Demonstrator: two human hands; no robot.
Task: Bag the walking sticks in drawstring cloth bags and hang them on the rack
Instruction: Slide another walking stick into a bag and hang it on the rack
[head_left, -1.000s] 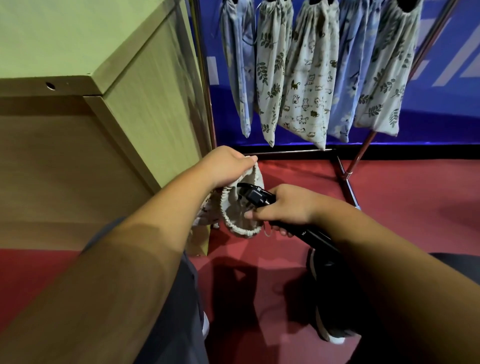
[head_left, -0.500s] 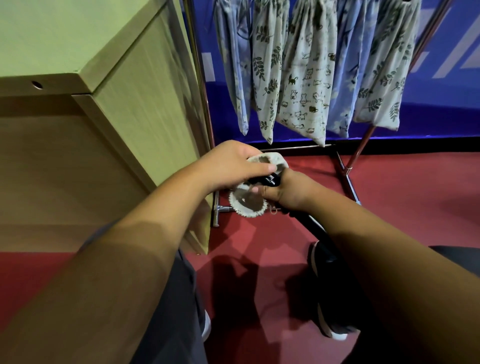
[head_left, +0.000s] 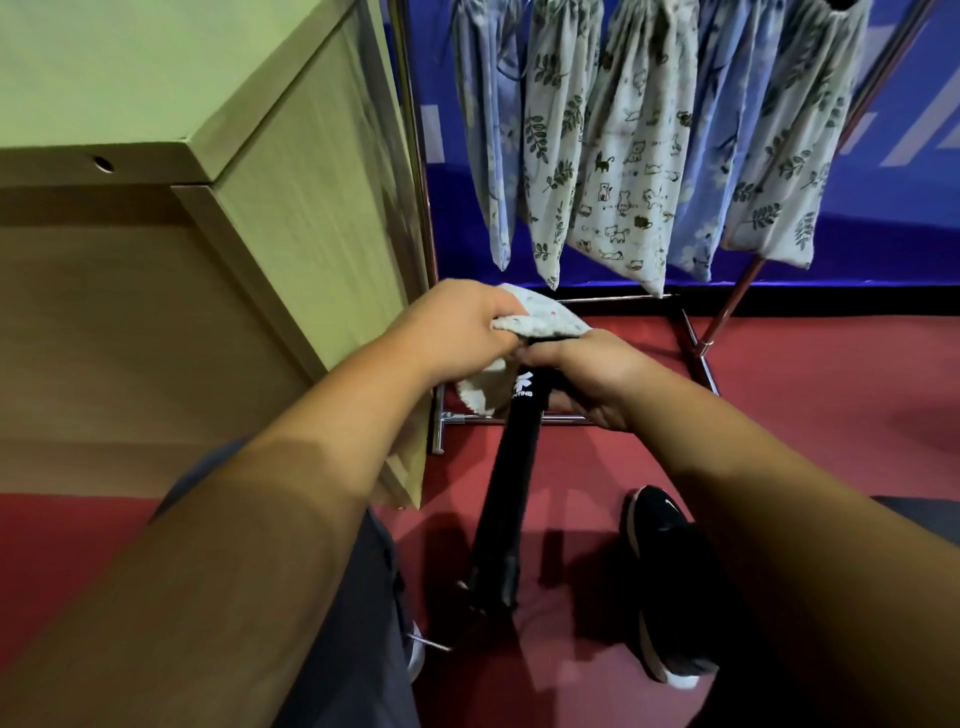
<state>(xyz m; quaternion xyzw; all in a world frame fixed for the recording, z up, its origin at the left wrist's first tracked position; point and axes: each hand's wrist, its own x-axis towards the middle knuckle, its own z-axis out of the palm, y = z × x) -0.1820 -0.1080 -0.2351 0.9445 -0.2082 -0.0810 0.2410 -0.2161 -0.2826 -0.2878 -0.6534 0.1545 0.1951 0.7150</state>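
Head view: left hand (head_left: 462, 327), fingers clenched on the bunched cloth bag (head_left: 545, 319). Right hand (head_left: 587, 374), fingers curled round the top of the black walking stick (head_left: 504, 483), touching the bag's mouth; the shaft slants down toward the red floor (head_left: 779, 415). Rack (head_left: 696, 338) behind.

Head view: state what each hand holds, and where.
Left hand: pale printed cloth bag, near its mouth. Right hand: black walking stick, near its far end.

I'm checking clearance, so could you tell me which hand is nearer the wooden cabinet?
Left. The left hand, gripping the cloth bag, is just beside the wooden cabinet; the right hand, holding the walking stick, sits farther right.
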